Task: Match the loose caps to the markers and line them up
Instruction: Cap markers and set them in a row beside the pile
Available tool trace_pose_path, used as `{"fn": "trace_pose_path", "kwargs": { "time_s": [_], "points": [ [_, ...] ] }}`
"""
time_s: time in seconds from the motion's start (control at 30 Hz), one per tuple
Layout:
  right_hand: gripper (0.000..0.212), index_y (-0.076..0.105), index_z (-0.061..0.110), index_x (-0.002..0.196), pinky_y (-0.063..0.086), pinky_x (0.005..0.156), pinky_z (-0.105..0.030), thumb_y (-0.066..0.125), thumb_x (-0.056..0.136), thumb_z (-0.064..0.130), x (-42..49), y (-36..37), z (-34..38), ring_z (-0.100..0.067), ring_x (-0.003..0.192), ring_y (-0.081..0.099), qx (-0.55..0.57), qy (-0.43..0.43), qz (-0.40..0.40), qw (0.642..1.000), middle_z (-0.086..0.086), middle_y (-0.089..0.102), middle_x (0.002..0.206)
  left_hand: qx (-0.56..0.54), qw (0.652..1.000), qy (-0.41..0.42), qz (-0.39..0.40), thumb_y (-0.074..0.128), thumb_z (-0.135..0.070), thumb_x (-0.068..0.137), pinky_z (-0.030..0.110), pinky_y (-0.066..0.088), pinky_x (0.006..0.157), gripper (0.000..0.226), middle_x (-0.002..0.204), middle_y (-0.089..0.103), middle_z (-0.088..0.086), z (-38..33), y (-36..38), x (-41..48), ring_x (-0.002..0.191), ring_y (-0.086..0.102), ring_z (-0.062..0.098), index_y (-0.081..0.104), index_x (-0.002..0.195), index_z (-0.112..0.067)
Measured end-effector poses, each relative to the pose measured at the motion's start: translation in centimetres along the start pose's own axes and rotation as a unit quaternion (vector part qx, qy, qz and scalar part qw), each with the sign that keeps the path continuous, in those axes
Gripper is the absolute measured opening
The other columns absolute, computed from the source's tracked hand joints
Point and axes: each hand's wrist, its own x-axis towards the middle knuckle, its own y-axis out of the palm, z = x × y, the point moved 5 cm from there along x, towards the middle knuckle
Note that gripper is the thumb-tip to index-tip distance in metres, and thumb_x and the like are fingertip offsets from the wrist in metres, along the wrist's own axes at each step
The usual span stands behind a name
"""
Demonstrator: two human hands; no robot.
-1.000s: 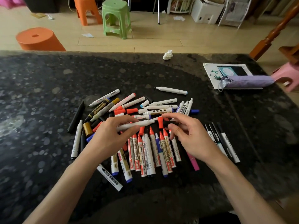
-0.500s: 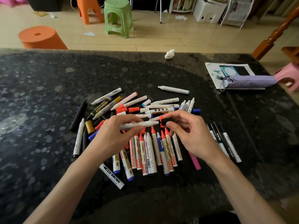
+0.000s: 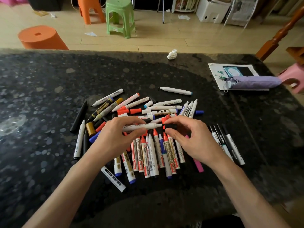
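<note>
Head view — white marker [image 3: 143, 126] crosswise in left-hand fingers [image 3: 130, 120], tip rightward toward black cap [image 3: 171, 126] between right-hand fingers [image 3: 181, 121]

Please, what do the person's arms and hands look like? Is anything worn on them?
No sleeve shows on the left forearm or the right forearm; both are bare to the frame edge. The left hand and right hand wear no glove, and no ring, watch or bracelet is visible.

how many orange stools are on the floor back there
2. The round orange stool sits at far left; the legged orange stool stands farther back, just left of the green stool. Others may be out of frame.
</note>
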Motion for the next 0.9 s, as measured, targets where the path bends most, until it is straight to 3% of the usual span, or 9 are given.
{"fn": "trace_pose_path", "kwargs": {
  "time_s": [0.07, 0.13, 0.3, 0.47, 0.63, 0.73, 0.9],
  "points": [
    [0.025, 0.075, 0.033, 0.115, 0.048, 0.083, -0.011, 0.078, 0.091, 0.026, 0.0, -0.8, -0.2, 0.01, 0.103, 0.058, -0.03, 0.002, -0.036, 0.999, 0.019, 0.063, 0.109, -0.004, 1.0, 0.002, -0.004, 0.066, -0.05, 0.092, 0.031, 0.058, 0.077, 0.024, 0.094, 0.072, -0.013, 0.0, -0.1, 0.0, 0.083, 0.068, 0.007, 0.073, 0.113, -0.04],
    [0.028, 0.077, 0.035, 0.113, 0.049, 0.077, -0.013, 0.081, 0.088, 0.024, 0.0, -1.8, -0.6, 0.004, 0.093, 0.06, -0.025, 0.026, -0.07, 0.997, 0.015, 0.062, 0.105, -0.009, 1.0, -0.001, -0.007, 0.067, -0.049, 0.092, 0.031, 0.059, 0.077, 0.025, 0.095, 0.072, -0.013, 0.0, -0.2, -0.1, 0.084, 0.069, 0.01, 0.073, 0.114, -0.039],
    [0.024, 0.071, 0.033, 0.11, 0.059, 0.079, -0.02, 0.075, 0.093, 0.017, 0.0, -1.9, -0.9, 0.0, 0.092, 0.072, 0.036, 0.063, -0.065, 0.995, 0.015, 0.071, 0.103, -0.006, 1.0, 0.0, -0.006, 0.066, -0.05, 0.092, 0.025, 0.057, 0.078, 0.028, 0.101, 0.071, -0.015, 0.0, -0.2, 0.0, 0.09, 0.068, 0.006, 0.072, 0.117, -0.039],
    [0.018, 0.065, 0.026, 0.112, 0.061, 0.084, -0.029, 0.072, 0.096, 0.021, 0.0, -0.8, -0.8, -0.006, 0.093, 0.076, 0.113, 0.076, -0.043, 0.99, 0.005, 0.076, 0.102, -0.012, 1.0, 0.0, -0.005, 0.067, -0.049, 0.092, 0.033, 0.059, 0.079, 0.027, 0.098, 0.071, -0.014, -0.1, -0.2, -0.1, 0.087, 0.068, 0.007, 0.073, 0.116, -0.039],
    [0.014, 0.075, 0.022, 0.098, 0.058, 0.072, -0.027, 0.081, 0.088, 0.016, 0.0, -1.3, -0.8, -0.011, 0.077, 0.073, 0.148, 0.077, -0.105, 0.98, 0.003, 0.077, 0.087, -0.011, 1.0, 0.006, -0.003, 0.067, -0.048, 0.093, 0.034, 0.059, 0.074, 0.021, 0.094, 0.07, -0.015, -0.3, -0.1, -0.1, 0.08, 0.068, 0.006, 0.073, 0.113, -0.042],
    [0.013, 0.07, 0.018, 0.097, 0.056, 0.072, -0.028, 0.078, 0.089, 0.009, 0.0, -1.4, -1.0, -0.017, 0.075, 0.077, 0.195, 0.099, -0.085, 0.972, -0.004, 0.079, 0.082, -0.008, 1.0, 0.01, 0.002, 0.066, -0.049, 0.094, 0.035, 0.059, 0.075, 0.021, 0.094, 0.07, -0.015, -0.3, -0.1, 0.0, 0.081, 0.067, 0.005, 0.072, 0.113, -0.043],
    [0.013, 0.07, 0.017, 0.106, 0.06, 0.077, -0.023, 0.074, 0.094, 0.012, -0.1, -1.1, -0.3, -0.015, 0.083, 0.079, 0.178, 0.083, -0.028, 0.98, -0.001, 0.081, 0.09, -0.011, 1.0, 0.01, 0.002, 0.066, -0.048, 0.094, 0.036, 0.059, 0.079, 0.021, 0.097, 0.071, -0.015, -0.2, -0.1, 0.0, 0.087, 0.068, 0.006, 0.072, 0.113, -0.042]
  ]
}}
